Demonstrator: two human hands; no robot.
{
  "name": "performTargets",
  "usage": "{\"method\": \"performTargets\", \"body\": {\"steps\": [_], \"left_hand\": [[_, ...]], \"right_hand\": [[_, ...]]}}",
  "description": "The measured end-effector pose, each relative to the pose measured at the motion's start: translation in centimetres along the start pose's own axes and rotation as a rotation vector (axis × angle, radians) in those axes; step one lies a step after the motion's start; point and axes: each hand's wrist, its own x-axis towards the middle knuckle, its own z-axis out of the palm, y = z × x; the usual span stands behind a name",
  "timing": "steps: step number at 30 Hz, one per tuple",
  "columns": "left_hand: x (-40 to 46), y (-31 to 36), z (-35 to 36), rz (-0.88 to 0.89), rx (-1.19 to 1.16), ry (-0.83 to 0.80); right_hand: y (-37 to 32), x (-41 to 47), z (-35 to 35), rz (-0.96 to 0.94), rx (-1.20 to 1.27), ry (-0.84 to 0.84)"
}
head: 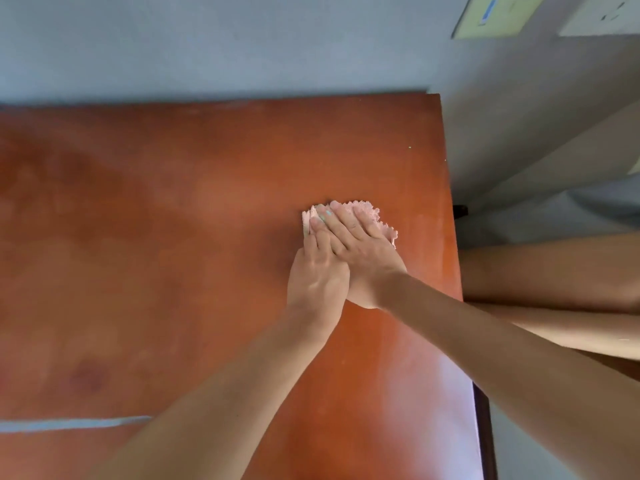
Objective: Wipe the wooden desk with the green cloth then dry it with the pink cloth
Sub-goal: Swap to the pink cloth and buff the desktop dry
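No containers in view. Pink cloth (372, 218) lies flat on wooden desk (173, 237), toward its right edge. Right hand (363, 251) presses on cloth w/ straight fingers, palm down. Left hand (320, 271) lies alongside, fingers straight, tips on cloth's left edge, partly under right hand's fingers. Cloth shows beyond both hands' fingertips and at right.

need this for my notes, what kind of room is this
Probably a plain indoor room, perhaps a home or study room. A reddish wooden desk stands against a bare blue-grey wall, papers hang on the wall, and both hands press a pink cloth.
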Motion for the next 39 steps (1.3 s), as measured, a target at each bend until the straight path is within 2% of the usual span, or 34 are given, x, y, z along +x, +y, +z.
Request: {"method": "performTargets", "body": {"steps": [3, 6, 14, 21, 28, 39], "left_hand": [[3.1, -1.2, -0.8, -0.057, -0.026, 0.07], [6.2, -2.2, -1.1, -0.093, -0.094, 0.021], [14.4, -5.2, -2.8, -0.191, -0.107, 0.099], [17.7, -6.8, -3.6, -0.16, -0.102, 0.117], [16.4, -7.1, -4.1, -0.161, -0.075, 0.102], [3.6, -4.8, -0.5, -0.061, -0.011, 0.09]], "right_hand": [[1.7, 3.0, -1.0, -0.014, -0.019, 0.014], [3.6, 6.2, -2.1, -0.042, -0.02, 0.047], [7.6, 14.1, -4.6, -0.043, -0.007, 0.096], [9.0, 17.0, -5.7, -0.042, 0.003, 0.138], [7.7, 16.0, -6.0, 0.024, 0.027, 0.117], [-0.7, 5.6, -2.3, 0.096, -0.007, 0.058]]}}
